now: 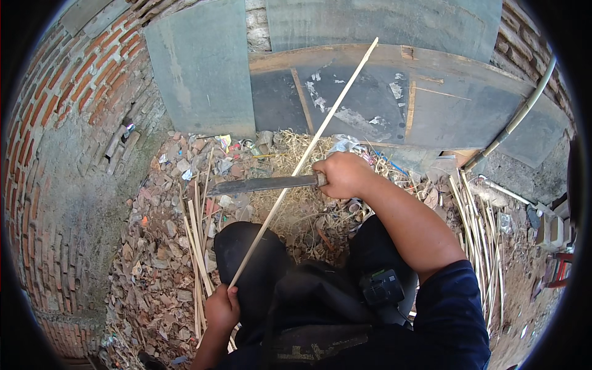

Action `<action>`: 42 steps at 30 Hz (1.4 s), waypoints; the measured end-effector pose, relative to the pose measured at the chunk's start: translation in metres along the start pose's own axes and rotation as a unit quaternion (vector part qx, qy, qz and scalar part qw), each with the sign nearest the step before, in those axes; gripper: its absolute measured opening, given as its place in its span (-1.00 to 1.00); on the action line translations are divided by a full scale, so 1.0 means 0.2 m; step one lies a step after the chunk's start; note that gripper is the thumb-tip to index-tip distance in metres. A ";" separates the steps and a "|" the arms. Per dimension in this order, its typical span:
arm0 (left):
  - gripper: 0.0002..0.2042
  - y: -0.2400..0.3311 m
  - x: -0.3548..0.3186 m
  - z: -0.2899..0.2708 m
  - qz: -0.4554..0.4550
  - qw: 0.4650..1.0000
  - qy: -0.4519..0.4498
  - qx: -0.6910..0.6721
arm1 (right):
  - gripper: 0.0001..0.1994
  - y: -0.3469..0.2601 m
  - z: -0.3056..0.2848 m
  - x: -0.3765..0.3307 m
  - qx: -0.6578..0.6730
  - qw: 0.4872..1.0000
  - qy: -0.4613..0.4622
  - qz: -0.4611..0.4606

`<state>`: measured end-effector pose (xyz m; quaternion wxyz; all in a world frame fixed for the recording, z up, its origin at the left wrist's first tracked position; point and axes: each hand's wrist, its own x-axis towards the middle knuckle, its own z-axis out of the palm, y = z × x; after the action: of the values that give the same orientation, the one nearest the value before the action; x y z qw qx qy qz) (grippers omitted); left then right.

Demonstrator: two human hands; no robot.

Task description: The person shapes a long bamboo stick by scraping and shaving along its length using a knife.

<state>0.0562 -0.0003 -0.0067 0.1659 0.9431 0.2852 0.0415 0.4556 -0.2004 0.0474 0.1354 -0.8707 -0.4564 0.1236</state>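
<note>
A long, pale bamboo strip [330,114] slants from my lower left up toward the grey panels ahead. My left hand [222,308] is closed around its lower end, beside my left knee. In my right hand [343,175] is the handle of a machete [262,184], gripped with the fingers wrapped round it. The dark, worn blade points left and crosses the strip above my knees; whether its edge touches the strip I cannot tell. Curly bamboo shavings [296,148] lie heaped on the ground just beyond the blade.
More bamboo strips lie left of my legs [196,246] and in a bundle at the right [475,228]. A brick wall [61,135] curves up the left side. Grey panels [200,74] stand ahead, with a pole [515,120] leaning there. Leaves and rubble litter the ground.
</note>
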 end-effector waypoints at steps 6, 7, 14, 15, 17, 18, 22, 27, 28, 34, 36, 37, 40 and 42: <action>-0.65 0.03 0.01 0.04 -0.006 0.999 0.020 0.031 | -0.71 0.07 0.05 0.05 0.044 0.998 -0.022 0.025; -0.66 0.02 0.01 0.04 -0.004 0.999 0.016 0.034 | -0.71 0.04 0.03 0.05 0.030 0.999 -0.019 0.034; -0.68 -0.04 -0.03 0.04 0.019 0.999 0.030 0.016 | -0.70 0.03 -0.02 0.02 0.000 0.999 0.024 0.046; -0.68 -0.04 -0.02 0.04 0.017 0.999 0.025 0.024 | -0.69 0.07 -0.02 0.05 0.022 0.996 0.042 0.079; -0.69 -0.04 -0.01 0.04 0.015 0.999 0.023 0.032 | -0.68 0.11 -0.02 0.01 0.035 0.995 0.051 0.082; -0.68 -0.04 -0.02 0.05 0.014 0.999 0.024 0.026 | -0.67 0.10 -0.03 0.00 0.049 0.993 0.058 0.085; -0.68 -0.03 -0.02 0.01 0.011 1.000 0.017 0.007 | -0.70 -0.08 -0.05 -0.04 -0.036 0.999 -0.001 0.009; -0.67 0.01 0.03 -0.01 0.012 1.000 -0.005 -0.004 | -0.72 0.04 -0.03 0.03 0.005 0.998 -0.003 0.058; -0.67 0.02 0.03 -0.01 0.012 1.000 -0.008 -0.003 | -0.72 0.03 -0.02 0.03 0.004 0.998 -0.003 0.057; -0.66 -0.01 -0.02 -0.03 0.008 1.000 0.015 -0.001 | -0.71 -0.11 -0.02 0.05 -0.058 0.998 -0.029 0.013; -0.67 0.00 0.00 -0.01 0.013 1.000 0.008 0.002 | -0.70 0.04 0.01 0.06 -0.036 0.998 0.011 0.039; -0.67 0.00 0.02 -0.01 0.014 1.000 0.005 0.007 | -0.73 0.10 0.04 0.07 -0.011 0.997 0.055 0.058; -0.68 -0.03 0.01 0.01 0.020 1.000 0.007 0.004 | -0.76 0.12 0.03 0.05 0.023 0.993 0.095 0.066; -0.68 -0.04 0.00 0.00 0.016 1.000 0.010 -0.001 | -0.73 0.01 -0.04 0.00 -0.025 0.998 0.028 0.053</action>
<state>0.0517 0.0053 -0.0099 0.1629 0.9470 0.2717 0.0535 0.4596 -0.2027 0.0542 0.1196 -0.8998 -0.4087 0.0951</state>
